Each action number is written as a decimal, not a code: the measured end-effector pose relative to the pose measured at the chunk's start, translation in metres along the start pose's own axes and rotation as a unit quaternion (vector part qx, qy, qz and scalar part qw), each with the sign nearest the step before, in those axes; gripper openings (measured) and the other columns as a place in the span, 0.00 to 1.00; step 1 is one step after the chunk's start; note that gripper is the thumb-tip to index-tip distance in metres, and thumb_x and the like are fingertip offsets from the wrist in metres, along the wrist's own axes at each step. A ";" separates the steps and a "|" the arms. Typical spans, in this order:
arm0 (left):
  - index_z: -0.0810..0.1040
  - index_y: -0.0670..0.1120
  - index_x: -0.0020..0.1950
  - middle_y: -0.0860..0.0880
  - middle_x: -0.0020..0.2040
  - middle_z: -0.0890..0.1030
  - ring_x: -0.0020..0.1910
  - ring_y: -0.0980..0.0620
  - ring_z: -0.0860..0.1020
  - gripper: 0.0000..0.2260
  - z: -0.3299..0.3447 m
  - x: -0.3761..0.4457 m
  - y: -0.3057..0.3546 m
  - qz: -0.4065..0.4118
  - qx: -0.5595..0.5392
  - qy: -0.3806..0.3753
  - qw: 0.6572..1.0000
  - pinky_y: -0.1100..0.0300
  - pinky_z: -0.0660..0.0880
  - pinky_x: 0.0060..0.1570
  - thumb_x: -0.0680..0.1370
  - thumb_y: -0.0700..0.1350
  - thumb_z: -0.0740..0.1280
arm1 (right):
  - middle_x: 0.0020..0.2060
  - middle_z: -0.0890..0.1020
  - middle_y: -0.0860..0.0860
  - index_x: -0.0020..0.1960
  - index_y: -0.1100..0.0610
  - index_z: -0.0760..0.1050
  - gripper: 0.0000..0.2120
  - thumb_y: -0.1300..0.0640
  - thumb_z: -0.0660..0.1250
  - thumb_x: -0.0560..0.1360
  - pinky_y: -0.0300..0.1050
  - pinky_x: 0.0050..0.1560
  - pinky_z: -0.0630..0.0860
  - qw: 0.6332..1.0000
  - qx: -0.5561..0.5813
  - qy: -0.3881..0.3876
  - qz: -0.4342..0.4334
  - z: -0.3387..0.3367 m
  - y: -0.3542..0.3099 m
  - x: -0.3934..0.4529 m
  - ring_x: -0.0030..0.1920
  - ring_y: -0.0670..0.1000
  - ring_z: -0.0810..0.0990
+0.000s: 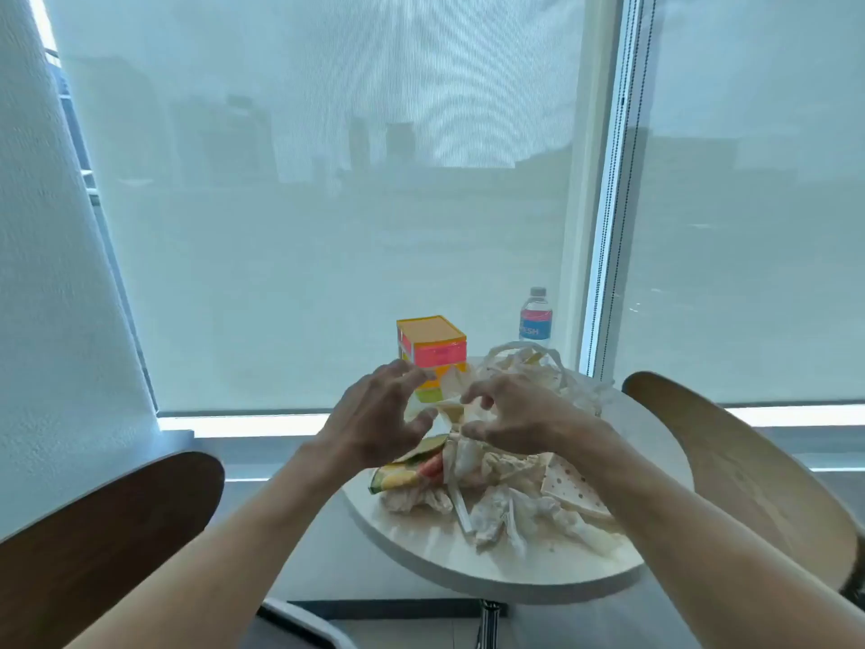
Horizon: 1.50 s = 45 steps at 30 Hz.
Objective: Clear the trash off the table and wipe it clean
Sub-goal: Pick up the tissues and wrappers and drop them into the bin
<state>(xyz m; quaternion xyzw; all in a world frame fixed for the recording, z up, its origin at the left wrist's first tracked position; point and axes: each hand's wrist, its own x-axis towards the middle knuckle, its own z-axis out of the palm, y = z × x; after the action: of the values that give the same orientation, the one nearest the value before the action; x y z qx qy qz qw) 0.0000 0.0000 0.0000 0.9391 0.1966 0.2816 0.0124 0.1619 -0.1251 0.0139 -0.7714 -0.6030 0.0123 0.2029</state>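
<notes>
Head view: both hands over the trash pile, nothing secured yet.
Left hand (374,414) grip released, fingers spread; right hand (510,414) grip curled at a white plastic strip (449,407), hold unclear. Trash (496,503) sits mid-surface (538,564). Risk: a loose grab drags wrappers and fruit rind (407,470) off the edge or tips the carton (433,353).

bottle (535,317): 1 | carton (431,351): 1 | chairs (744,466): 2 (wooden backs)
</notes>
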 end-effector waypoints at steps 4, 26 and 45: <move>0.74 0.52 0.68 0.51 0.61 0.78 0.56 0.50 0.78 0.22 0.011 -0.011 -0.002 -0.018 -0.003 -0.035 0.999 0.57 0.74 0.54 0.76 0.57 0.66 | 0.51 0.77 0.47 0.64 0.48 0.77 0.21 0.45 0.71 0.72 0.43 0.53 0.73 0.998 -0.035 -0.045 0.014 0.010 -0.001 0.000 0.52 0.48 0.75; 0.82 0.46 0.48 0.51 0.43 0.82 0.39 0.49 0.80 0.05 0.017 -0.020 -0.011 0.010 -0.066 0.106 0.992 0.59 0.71 0.36 0.78 0.46 0.68 | 0.39 0.84 0.45 0.48 0.53 0.83 0.06 0.60 0.68 0.76 0.40 0.47 0.79 0.935 0.170 0.306 0.048 -0.005 -0.014 -0.017 0.42 0.43 0.82; 0.82 0.50 0.47 0.58 0.41 0.83 0.36 0.62 0.78 0.05 -0.021 -0.040 0.046 -0.047 -0.399 0.205 0.893 0.70 0.74 0.37 0.78 0.43 0.68 | 0.29 0.81 0.51 0.35 0.55 0.81 0.13 0.68 0.64 0.71 0.57 0.46 0.82 0.793 0.367 0.451 0.181 -0.016 0.003 -0.108 0.35 0.52 0.81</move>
<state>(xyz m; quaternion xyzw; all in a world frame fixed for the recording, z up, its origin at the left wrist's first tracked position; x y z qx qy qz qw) -0.0250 -0.0591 0.0027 0.7664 0.1095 0.5213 0.3589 0.1393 -0.2319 0.0034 -0.6518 -0.2429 -0.0802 0.7140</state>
